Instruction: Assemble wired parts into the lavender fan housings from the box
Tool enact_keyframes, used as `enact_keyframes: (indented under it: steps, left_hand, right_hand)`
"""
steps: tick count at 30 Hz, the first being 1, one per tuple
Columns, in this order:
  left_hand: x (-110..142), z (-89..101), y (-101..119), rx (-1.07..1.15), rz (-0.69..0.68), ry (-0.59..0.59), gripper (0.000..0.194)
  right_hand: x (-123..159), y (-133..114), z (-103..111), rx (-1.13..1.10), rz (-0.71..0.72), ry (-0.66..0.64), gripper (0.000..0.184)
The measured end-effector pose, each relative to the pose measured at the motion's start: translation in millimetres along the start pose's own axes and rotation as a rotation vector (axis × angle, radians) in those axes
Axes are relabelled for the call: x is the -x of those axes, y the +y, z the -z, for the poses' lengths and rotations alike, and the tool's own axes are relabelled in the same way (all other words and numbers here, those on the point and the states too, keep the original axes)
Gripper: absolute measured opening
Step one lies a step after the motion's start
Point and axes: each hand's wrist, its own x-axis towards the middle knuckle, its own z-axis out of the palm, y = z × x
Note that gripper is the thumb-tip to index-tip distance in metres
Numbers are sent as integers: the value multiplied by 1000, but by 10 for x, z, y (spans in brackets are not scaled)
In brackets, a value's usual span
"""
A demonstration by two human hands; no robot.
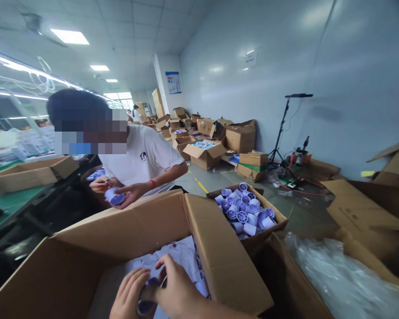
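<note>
Low in the head view, my left hand (130, 294) wraps its fingers round a lavender plastic cylinder part (146, 306). My right hand (177, 285) is curled over the same part from the right, with thumb and fingers bent against it. Much of the part is hidden by my fingers. Both hands are inside a large open cardboard box (129, 226). Beneath them lies a pale sheet-like layer (176, 252) with small red spots, and a few pale lavender pieces show along its right edge.
Across the box, a co-worker (146, 150) in a white shirt holds a similar lavender part (115, 196). To the right stand a carton of lavender parts (242, 212) and a box with clear plastic film (349, 274). A green workbench (23, 195) runs along the left.
</note>
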Motion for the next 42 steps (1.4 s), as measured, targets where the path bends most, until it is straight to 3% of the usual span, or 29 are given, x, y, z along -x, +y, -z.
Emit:
enact_keyframes:
  steps: [3,6,13,19,25,27,30,34,37,40,42]
  left_hand:
    - [-110,51,89,-63,-84,75,30]
    - [-170,67,201,-3,-62,138,31]
    - [-276,139,366,229,-34,109,36]
    - [-380,232,429,387,5,-50,39]
    - [-374,245,427,404,5,-192,32]
    - [-382,224,425,392,-4,-194,32]
    - [-424,148,431,370,-36,-164,33]
    - [-586,2,514,340,-45,-94,36]
    - [-784,-61,558,363,-81,-159,36]
    - [-910,-111,357,400,-90,-279,38]
    - [-862,-205,30,382,48,-325,42]
  right_hand:
    - [79,-44,40,-191,58,6,44]
    - [185,-67,111,-234,137,-13,48]
    - [334,-213,252,-288,131,-64,37]
    - [356,-298,271,125,124,-31,29]
    - [293,-261,269,429,64,-103,23]
    - [265,-215,310,339,76,-132,28]
    - [255,-146,394,30,165,-169,46]
    - [287,-122,498,-165,192,-54,51]
    - [231,-88,627,-213,196,-30,52]
    - [27,93,905,-340,194,-38,57]
    - [-175,323,1208,-340,132,163,53]
